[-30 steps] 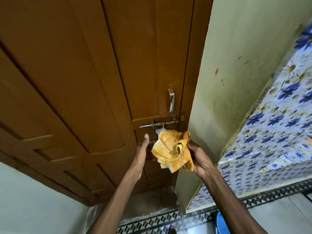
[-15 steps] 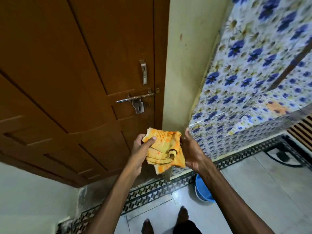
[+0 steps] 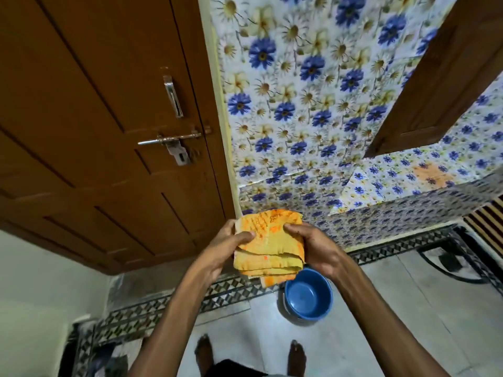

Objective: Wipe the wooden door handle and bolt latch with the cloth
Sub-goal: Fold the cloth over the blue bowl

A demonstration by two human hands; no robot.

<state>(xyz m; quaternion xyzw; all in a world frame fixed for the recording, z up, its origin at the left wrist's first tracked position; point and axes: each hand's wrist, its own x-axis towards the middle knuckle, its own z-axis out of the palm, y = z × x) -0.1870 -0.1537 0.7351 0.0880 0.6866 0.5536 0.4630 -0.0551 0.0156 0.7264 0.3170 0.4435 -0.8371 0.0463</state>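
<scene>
At frame centre, the left hand (image 3: 221, 247) and right hand (image 3: 317, 247) both clasp the folded yellow cloth (image 3: 269, 246), apparently well apart from the bolt latch (image 3: 174, 140) and door handle (image 3: 172, 96) at upper left.

You held the folded yellow-orange cloth (image 3: 268, 243) well below the door's (image 3: 89, 104) upright metal handle (image 3: 173, 96) and horizontal bolt latch (image 3: 171, 140).

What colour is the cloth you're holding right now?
Yellow with orange blotches; the cloth is folded between both hands, seen clearly in the head view.
</scene>
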